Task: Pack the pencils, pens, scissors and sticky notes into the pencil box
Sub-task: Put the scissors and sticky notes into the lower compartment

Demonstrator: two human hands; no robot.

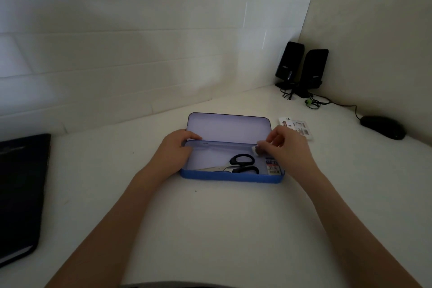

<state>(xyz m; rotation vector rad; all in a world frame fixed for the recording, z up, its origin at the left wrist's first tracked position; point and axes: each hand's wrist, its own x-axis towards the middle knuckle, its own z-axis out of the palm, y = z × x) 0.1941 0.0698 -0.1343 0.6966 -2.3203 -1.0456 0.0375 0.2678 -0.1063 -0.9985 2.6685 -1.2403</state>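
From the head view, the blue pencil box [231, 176] lies open on the white desk [210, 229], scissors [238, 165] and a printed packet [272, 166] inside. The left hand [175, 149] grips the box's left end by the hinge. The right hand [287, 147] pinches a small pale item [256, 148] over the box's right end.

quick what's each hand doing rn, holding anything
left hand: gripping the left end of the pencil box
right hand: pinching a small item, identity unclear
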